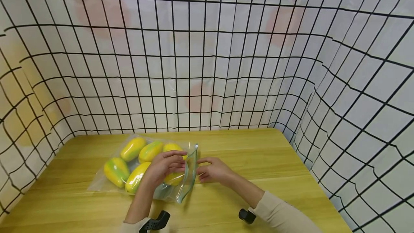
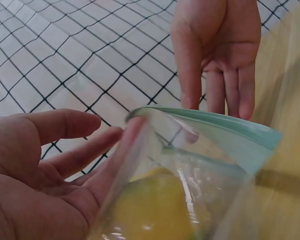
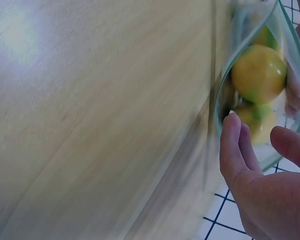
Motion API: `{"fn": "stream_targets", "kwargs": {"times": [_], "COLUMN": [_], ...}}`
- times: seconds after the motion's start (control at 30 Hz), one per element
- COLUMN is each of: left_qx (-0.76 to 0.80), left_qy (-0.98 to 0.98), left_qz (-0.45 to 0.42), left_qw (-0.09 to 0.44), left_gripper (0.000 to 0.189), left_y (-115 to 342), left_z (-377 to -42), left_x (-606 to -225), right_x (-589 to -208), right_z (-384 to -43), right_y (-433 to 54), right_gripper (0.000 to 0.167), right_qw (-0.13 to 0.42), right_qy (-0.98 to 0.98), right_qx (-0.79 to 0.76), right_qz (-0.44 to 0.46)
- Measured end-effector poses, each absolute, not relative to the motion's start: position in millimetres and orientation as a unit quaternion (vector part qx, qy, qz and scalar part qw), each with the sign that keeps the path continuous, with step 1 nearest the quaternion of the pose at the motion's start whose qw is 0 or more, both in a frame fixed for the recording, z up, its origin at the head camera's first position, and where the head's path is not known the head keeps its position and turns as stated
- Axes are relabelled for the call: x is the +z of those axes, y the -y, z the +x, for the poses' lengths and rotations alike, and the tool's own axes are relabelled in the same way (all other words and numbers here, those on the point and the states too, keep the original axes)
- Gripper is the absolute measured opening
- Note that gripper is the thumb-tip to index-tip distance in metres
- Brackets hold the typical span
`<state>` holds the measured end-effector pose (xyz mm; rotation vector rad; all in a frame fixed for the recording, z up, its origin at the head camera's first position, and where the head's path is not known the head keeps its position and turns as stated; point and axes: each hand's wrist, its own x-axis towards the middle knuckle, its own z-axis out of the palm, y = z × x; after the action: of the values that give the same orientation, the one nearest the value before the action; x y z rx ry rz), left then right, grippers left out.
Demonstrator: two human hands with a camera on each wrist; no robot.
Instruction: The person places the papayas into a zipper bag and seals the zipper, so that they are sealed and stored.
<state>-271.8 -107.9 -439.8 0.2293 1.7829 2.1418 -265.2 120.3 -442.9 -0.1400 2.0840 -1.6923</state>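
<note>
A clear zip bag [image 1: 191, 181] with a green seal strip lies on the table, its mouth to the right. Inside are several yellow-green mangoes [image 1: 133, 149]. My left hand [image 1: 163, 166] reaches over the bag near its mouth, thumb and fingers apart. In the left wrist view one of its fingertips sits against the plastic at the strip's end. My right hand [image 1: 215, 170] is just outside the mouth, fingers loosely bent, fingertips right at the rim. The right wrist view shows the mouth parted, with a mango [image 3: 259, 74] visible inside.
Under the bag is a wooden table [image 1: 258, 154]. Black netting [image 1: 203, 56] stands along the back and both sides, with a pale patterned sheet behind it. Each wrist carries a black device, such as the one [image 1: 247, 216] on the right.
</note>
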Motion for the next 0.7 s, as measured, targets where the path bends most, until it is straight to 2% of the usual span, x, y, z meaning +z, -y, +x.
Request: {"fn": "stream_targets", "kwargs": {"times": [0.27, 0.7], "left_qx": [0.707, 0.612], "left_qy": [-0.652, -0.715], "left_qz": [0.139, 0.157], "left_qw": [0.235, 0.300], "left_gripper": [0.048, 0.054], "left_y": [111, 99], "left_z": [-273, -285], "left_x": [-433, -422], "right_x": [-445, -447], "right_z": [-268, -271], "right_y": [-129, -138], "right_gripper": [0.056, 0.053], "right_qw": [0.213, 0.201], "right_qy": [-0.759, -0.768], "right_qx": [-0.614, -0.607], "right_qz": [-0.032, -0.024]}}
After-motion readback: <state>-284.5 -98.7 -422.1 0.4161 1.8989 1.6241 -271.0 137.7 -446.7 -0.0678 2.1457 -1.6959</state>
